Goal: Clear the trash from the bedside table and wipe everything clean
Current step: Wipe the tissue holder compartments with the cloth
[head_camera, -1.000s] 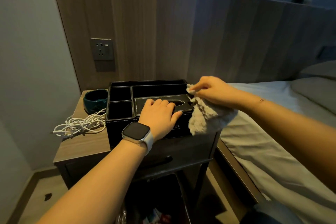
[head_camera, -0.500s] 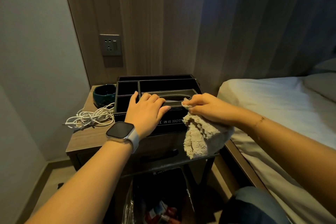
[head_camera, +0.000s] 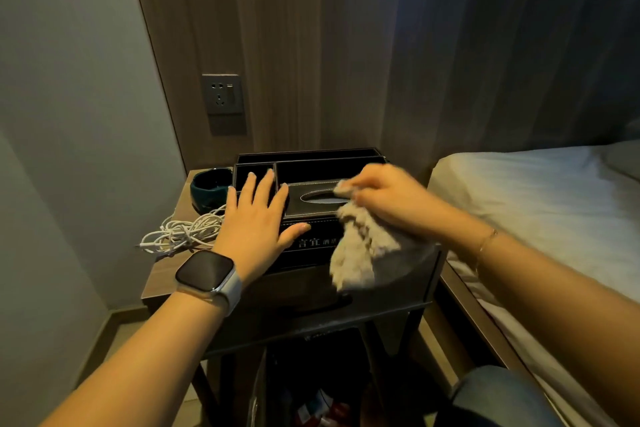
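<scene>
Fingers of left hand [head_camera: 254,218] flat on organizer box [head_camera: 311,204]; right hand [head_camera: 388,198] grip pinches cloth [head_camera: 360,246].

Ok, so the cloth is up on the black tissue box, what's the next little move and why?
Probably sweep the beige fluffy cloth leftward across the black leather organiser box's lid. The right hand pinches it at the slot's right end, while the left hand lies flat on the box's left side, bracing it.

Left hand [head_camera: 258,224] flat, palm down, fingers straight and slightly spread, thumb out to the side; watch on wrist. Right hand [head_camera: 384,198] just beside it, fingers curled, pinching a cloth [head_camera: 360,246]. Both forearms extended forward.
</scene>
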`<state>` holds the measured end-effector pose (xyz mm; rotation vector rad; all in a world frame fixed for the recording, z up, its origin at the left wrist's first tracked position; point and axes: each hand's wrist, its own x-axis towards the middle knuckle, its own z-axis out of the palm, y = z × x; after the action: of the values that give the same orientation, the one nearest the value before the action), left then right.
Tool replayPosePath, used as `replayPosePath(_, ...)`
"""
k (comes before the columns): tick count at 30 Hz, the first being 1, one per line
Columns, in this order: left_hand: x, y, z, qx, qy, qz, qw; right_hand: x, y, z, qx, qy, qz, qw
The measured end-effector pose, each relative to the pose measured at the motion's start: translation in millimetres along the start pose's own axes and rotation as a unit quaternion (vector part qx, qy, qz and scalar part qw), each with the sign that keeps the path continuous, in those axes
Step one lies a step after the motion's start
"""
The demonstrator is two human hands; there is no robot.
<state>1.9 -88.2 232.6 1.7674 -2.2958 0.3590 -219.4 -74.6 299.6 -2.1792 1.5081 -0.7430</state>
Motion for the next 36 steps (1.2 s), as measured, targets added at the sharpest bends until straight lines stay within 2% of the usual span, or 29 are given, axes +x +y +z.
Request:
replayPosePath(2,-4,-8,1,-0.004,0.001,-0.041,0.999,24,8,-21,-0.095,0.09,0.057,0.99)
replayPosePath(3,-6,-12,1,-0.011,0.0,-0.05,0.999,35,11,-27,-0.142,0.094,0.091,0.981)
replayPosePath(7,-7,-16,2,-0.076,0.009,-0.01,0.997,64,7,-12,-0.26,-0.004,0.162,0.952)
replayPosePath(12,-6,-20,5,-0.096,0.035,0.014,0.995,94,-12,16,-0.251,-0.022,0.173,0.952)
replayPosePath(17,-5,-20,4,-0.093,0.031,0.015,0.995,99,-51,62,-0.29,-0.062,0.074,0.952)
replayPosePath(21,-5,-24,-2,-0.119,0.015,0.028,0.992,105,-60,44,-0.243,-0.162,0.005,0.956)
replayPosePath(23,-5,-26,-3,-0.119,0.005,0.039,0.992,107,-52,30,-0.2,-0.152,0.002,0.968)
replayPosePath(26,-6,-26,-3,-0.107,0.0,0.041,0.993,106,-47,34,-0.204,-0.125,0.012,0.971)
replayPosePath(30,-6,-24,-3,-0.107,0.001,0.036,0.994,98,-56,50,-0.233,-0.157,0.015,0.96)
replayPosePath(36,-5,-24,0,-0.127,0.0,0.026,0.992,63,-53,36,-0.28,-0.239,-0.106,0.924)
